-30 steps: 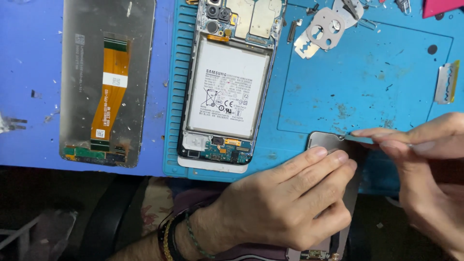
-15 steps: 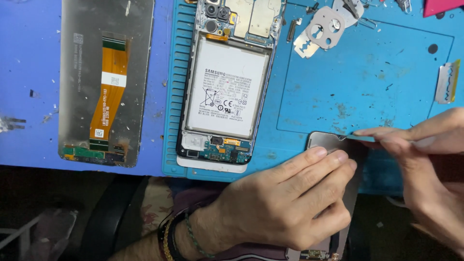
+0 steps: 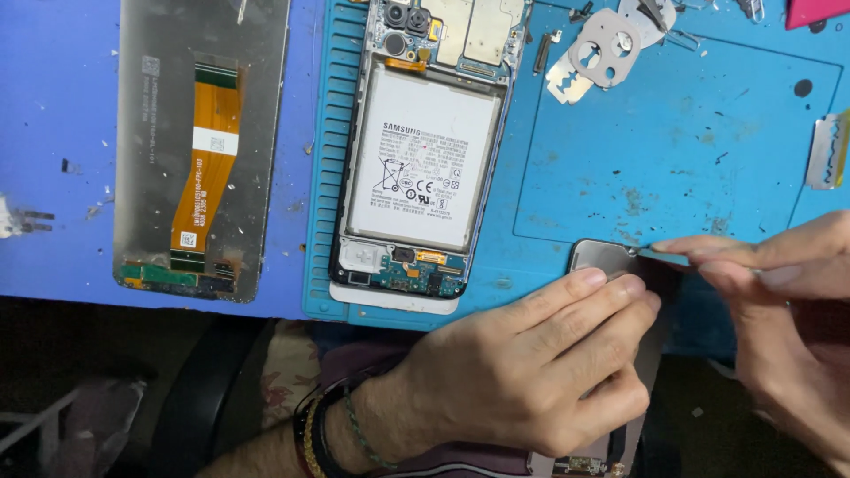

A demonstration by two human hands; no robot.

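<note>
The left hand (image 3: 531, 372) is lying flat over a thin grey glossy panel (image 3: 606, 258), its fingers pressing down on the upper part so that only the rounded top corner is showing beyond the fingertips. The panel is resting partly on the blue silicone work mat (image 3: 673, 150) and partly hanging past the near edge of the bench. The right hand (image 3: 779, 301) is pinching a thin flat tool (image 3: 660, 255) between thumb and forefinger, with its tip touching the panel's top right edge, just beyond the left fingertips; what kind of tool it is cannot be told.

Up and to the left of the pressing fingers, an opened smartphone body with a white rectangular battery and exposed circuit boards (image 3: 425, 159) is lying on the mat. Further left of it, a dark grey display panel with an orange flex cable (image 3: 202, 150) is lying back-up on the blue bench surface. Above the pinching fingers, silver razor blades (image 3: 602, 49) are lying on the mat, well apart from both hands, and another razor blade (image 3: 828, 150) is lying near the mat's right edge.
</note>
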